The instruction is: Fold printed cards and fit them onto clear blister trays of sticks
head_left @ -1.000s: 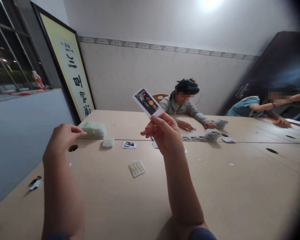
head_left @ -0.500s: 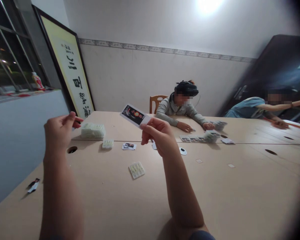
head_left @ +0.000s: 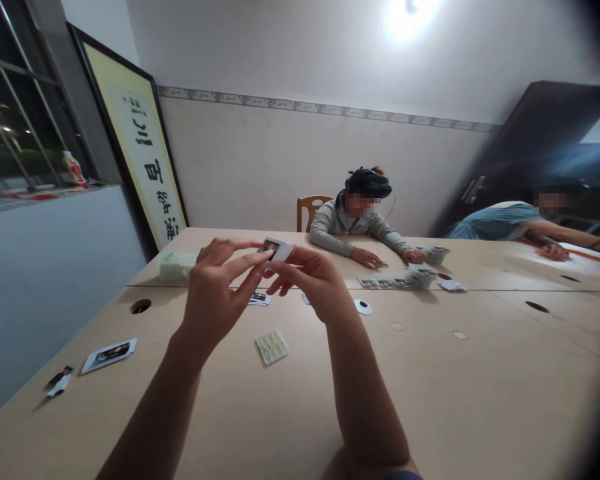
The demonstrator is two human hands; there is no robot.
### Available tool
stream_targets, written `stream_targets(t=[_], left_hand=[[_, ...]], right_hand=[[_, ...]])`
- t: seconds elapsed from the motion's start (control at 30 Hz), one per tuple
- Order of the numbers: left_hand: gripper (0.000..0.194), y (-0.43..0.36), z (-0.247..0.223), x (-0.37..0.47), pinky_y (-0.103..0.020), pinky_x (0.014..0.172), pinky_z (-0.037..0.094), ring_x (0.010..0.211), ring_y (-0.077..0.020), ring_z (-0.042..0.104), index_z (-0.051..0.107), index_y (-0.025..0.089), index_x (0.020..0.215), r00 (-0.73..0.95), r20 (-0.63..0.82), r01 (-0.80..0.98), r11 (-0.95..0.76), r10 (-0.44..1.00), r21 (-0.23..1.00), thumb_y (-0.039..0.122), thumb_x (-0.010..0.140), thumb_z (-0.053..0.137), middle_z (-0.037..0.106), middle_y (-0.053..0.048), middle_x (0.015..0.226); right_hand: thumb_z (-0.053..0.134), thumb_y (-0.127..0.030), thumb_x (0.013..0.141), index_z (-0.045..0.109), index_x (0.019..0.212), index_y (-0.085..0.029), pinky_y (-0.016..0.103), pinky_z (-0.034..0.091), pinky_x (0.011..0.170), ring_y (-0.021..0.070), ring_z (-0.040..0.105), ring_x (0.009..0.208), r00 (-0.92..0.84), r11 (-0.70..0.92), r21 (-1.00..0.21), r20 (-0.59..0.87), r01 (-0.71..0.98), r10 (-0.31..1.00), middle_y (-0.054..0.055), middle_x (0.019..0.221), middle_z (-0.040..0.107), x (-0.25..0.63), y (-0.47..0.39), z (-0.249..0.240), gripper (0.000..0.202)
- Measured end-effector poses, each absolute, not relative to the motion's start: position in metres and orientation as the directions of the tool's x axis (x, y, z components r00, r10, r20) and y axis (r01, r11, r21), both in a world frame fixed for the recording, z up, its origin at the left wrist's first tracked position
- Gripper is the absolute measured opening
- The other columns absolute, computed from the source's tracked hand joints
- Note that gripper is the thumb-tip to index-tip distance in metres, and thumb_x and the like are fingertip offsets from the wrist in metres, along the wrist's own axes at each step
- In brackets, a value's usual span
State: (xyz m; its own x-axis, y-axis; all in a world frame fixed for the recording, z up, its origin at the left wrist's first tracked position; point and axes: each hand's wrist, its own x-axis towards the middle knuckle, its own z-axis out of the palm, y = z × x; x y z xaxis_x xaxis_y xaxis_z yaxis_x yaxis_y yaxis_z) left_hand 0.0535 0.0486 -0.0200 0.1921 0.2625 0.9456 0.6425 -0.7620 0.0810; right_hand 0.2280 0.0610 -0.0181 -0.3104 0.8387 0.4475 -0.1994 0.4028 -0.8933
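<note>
A small printed card [head_left: 283, 252], white-edged with a dark picture, is held up between my two hands above the table. My right hand [head_left: 314, 279] pinches its right end. At the other end, my left hand [head_left: 219, 277] has its thumb and fingers on the card, covering much of the print. Below them on the table lies a clear plastic case [head_left: 272, 347] with small yellowish pieces in its compartments. Several loose cards [head_left: 260, 299] lie partly hidden behind my hands. A stack of similar cases [head_left: 173, 267] stands beyond my left hand.
Left on the table [head_left: 260, 427] are a white-bordered printed packet [head_left: 109, 355] and dark and white scraps [head_left: 60, 382]. A cable hole [head_left: 141, 307] is nearby. Across sits a co-worker [head_left: 350, 220] with rows of packed cases [head_left: 397, 281]. Another person [head_left: 500, 220] leans over at right.
My left hand has moved right and inward from above the stack of cases and now grips the card. The card looks tilted or bent differently. The packet at left has come out from behind my arm.
</note>
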Motion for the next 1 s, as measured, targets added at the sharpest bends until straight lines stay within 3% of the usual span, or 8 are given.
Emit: stream_targets(t=[0.17,1.0], left_hand=[[0.009,0.043,-0.019,0.053,-0.033,0.077,0.056,0.081,-0.0194,0.075,0.077,0.021,0.094,0.183,0.939,0.63,-0.768,0.29,0.114,0.02,0.09,0.07,0.081,-0.003,0.088],[0.008,0.036,-0.019,0.059,-0.03,0.07,0.059,0.075,-0.0179,0.076,0.077,0.024,0.085,0.108,0.921,0.57,-0.783,0.374,0.251,0.019,0.084,0.072,0.081,0.001,0.082]], right_hand=[[0.076,-0.034,0.083,0.072,0.084,-0.02,0.021,0.053,0.056,0.0101,0.07,0.062,-0.297,0.462,-0.87,0.493,-0.172,0.818,-0.001,0.077,0.074,0.227,0.057,-0.019,0.014],[0.063,-0.031,0.092,0.066,0.08,-0.021,0.024,0.055,0.06,0.0108,0.069,0.066,-0.277,0.615,-0.788,0.583,0.034,0.763,0.0,0.079,0.071,0.231,0.042,-0.015,0.016]])
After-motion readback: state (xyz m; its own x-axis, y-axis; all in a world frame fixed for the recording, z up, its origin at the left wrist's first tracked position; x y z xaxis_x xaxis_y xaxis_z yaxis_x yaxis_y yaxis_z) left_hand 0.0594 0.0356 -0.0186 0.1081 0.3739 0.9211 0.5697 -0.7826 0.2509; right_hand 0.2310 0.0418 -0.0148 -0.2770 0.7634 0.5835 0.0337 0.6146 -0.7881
